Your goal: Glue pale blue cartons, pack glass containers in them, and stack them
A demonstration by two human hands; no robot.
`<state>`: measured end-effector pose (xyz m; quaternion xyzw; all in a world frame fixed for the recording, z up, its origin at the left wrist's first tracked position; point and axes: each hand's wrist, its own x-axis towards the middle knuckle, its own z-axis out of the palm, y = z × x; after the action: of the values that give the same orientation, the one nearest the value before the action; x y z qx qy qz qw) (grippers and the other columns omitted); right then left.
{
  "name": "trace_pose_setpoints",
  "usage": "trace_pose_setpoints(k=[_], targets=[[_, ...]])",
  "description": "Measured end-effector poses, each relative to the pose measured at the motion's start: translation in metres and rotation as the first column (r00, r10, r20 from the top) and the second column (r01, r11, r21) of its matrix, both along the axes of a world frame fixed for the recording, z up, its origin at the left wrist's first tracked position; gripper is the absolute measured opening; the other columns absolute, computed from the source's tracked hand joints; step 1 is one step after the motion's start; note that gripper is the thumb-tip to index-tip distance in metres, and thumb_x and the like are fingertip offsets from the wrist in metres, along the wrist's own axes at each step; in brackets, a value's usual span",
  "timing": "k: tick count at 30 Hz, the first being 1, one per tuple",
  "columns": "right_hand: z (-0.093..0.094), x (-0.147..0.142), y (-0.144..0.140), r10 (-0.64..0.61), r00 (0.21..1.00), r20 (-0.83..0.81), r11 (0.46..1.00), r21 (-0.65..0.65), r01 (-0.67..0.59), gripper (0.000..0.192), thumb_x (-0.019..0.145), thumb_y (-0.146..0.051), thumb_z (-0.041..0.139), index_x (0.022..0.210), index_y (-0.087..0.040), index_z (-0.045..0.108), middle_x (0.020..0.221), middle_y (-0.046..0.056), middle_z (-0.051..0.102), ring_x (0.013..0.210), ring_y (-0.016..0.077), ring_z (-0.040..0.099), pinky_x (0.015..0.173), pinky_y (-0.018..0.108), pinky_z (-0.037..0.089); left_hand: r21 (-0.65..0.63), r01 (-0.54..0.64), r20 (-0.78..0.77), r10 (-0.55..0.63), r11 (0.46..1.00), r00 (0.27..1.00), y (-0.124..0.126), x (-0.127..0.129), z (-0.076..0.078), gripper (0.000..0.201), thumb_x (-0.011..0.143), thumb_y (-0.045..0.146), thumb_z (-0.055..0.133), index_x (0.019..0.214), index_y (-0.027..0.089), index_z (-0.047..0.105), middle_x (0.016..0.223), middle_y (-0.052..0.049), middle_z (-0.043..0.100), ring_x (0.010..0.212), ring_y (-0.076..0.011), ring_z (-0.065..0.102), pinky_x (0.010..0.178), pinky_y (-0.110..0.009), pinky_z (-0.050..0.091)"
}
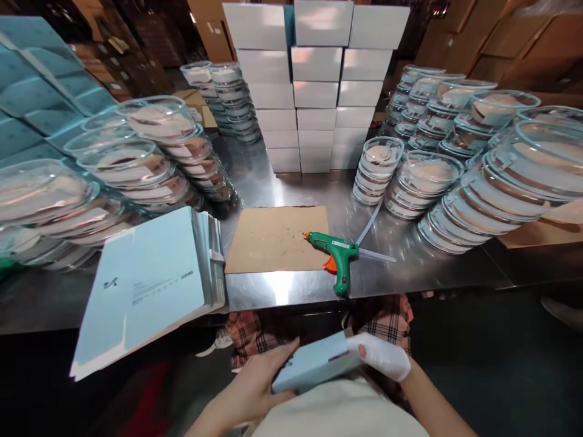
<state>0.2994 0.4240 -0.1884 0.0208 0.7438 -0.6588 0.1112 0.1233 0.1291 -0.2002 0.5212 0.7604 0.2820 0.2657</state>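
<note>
Both my hands grasp a flat pale-blue carton [314, 363] near my lap, below the desk [291, 285] edge: left hand [255, 388] underneath, gloved right hand [380, 358] at its end. Glue gun [336, 252] lies on the desk.

Steel table [291, 285] sits ahead of the hands. On it: cardboard sheet [277, 238] straight ahead, green glue gun [337, 252] just right of it, white boxes [314, 85] stacked far ahead, glass dish stacks [455, 182] right and more dishes [136, 158] left, sleeve pile [150, 285] near left.
</note>
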Motion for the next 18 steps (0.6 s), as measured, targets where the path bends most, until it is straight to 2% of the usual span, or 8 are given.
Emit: trace_pose_setpoints(k=[2,4,5,6,8,11,14,18], targets=[[-0.008,0.011,-0.003,-0.193,0.978,-0.075,0.977,0.077,0.198,0.08,0.089,-0.087,0.049,0.119,-0.019,0.079,0.112,0.015,0.079,0.107,0.0342,0.075,0.099,0.047,0.06,0.045,-0.121,0.06,0.118,0.992,0.991,-0.01,-0.002,0.004,0.069,0.086,0.039,0.08,0.151,0.036,0.056,0.144,-0.011,0.069,0.128,-0.0332,0.07,0.105,-0.043,0.058],[-0.017,0.014,-0.012,-0.504,0.811,-0.298,0.809,0.168,0.564,0.064,0.091,-0.074,0.061,0.132,-0.025,0.071,0.129,0.015,0.073,0.122,0.0357,0.069,0.109,0.052,0.054,0.144,-0.369,0.102,0.357,0.918,0.929,-0.011,-0.004,0.008,0.057,0.089,0.04,0.075,0.144,0.031,0.061,0.142,-0.013,0.07,0.128,-0.033,0.069,0.104,-0.043,0.059],[-0.021,0.011,-0.019,-0.581,0.702,-0.412,0.711,0.163,0.684,0.067,0.091,-0.073,0.063,0.141,-0.028,0.063,0.139,0.015,0.068,0.131,0.0364,0.064,0.115,0.055,0.05,0.195,-0.476,0.145,0.455,0.857,0.879,-0.006,-0.004,0.008,0.057,0.089,0.04,0.074,0.143,0.028,0.06,0.139,-0.014,0.071,0.125,-0.0329,0.071,0.1,-0.042,0.06],[-0.024,0.005,-0.027,-0.598,0.635,-0.489,0.663,0.144,0.735,0.076,0.09,-0.075,0.062,0.15,-0.029,0.054,0.15,0.016,0.059,0.14,0.0373,0.057,0.12,0.057,0.045,0.235,-0.55,0.198,0.514,0.802,0.834,0.001,-0.001,0.007,0.057,0.088,0.04,0.074,0.141,0.025,0.059,0.134,-0.015,0.072,0.12,-0.0324,0.073,0.096,-0.042,0.062],[-0.026,-0.012,-0.04,-0.563,0.624,-0.542,0.677,0.13,0.724,0.099,0.086,-0.087,0.054,0.162,-0.027,0.036,0.162,0.018,0.044,0.151,0.0392,0.044,0.126,0.057,0.038,0.291,-0.599,0.271,0.537,0.746,0.799,0.023,0.009,0.0,0.061,0.083,0.042,0.076,0.137,0.021,0.059,0.122,-0.016,0.074,0.107,-0.031,0.076,0.088,-0.042,0.064],[-0.022,-0.04,-0.048,-0.541,0.634,-0.552,0.68,0.156,0.716,0.106,0.085,-0.093,0.042,0.165,-0.025,0.025,0.166,0.018,0.036,0.156,0.0389,0.035,0.129,0.057,0.032,0.318,-0.533,0.19,0.498,0.784,0.846,0.049,0.03,-0.02,0.052,0.08,0.043,0.075,0.125,0.019,0.064,0.103,-0.013,0.074,0.098,-0.0308,0.073,0.09,-0.048,0.062],[-0.02,-0.052,-0.043,-0.565,0.554,-0.611,0.643,0.094,0.76,0.085,0.094,-0.084,0.041,0.16,-0.031,0.033,0.163,0.015,0.04,0.153,0.0352,0.041,0.128,0.057,0.032,0.325,-0.468,0.115,0.457,0.822,0.882,0.053,0.041,-0.042,0.044,0.087,0.048,0.069,0.121,0.021,0.066,0.1,-0.013,0.072,0.104,-0.033,0.071,0.092,-0.049,0.06],[-0.02,-0.048,-0.045,-0.621,0.532,-0.576,0.658,-0.015,0.752,0.075,0.087,-0.089,0.047,0.132,-0.03,0.061,0.155,0.012,0.05,0.14,0.0362,0.055,0.115,0.053,0.048,0.471,-0.51,0.165,0.496,0.72,0.853,0.052,0.044,-0.058,0.06,0.092,0.066,0.06,0.136,0.025,0.053,0.131,-0.019,0.062,0.126,-0.0362,0.064,0.098,-0.051,0.057]])
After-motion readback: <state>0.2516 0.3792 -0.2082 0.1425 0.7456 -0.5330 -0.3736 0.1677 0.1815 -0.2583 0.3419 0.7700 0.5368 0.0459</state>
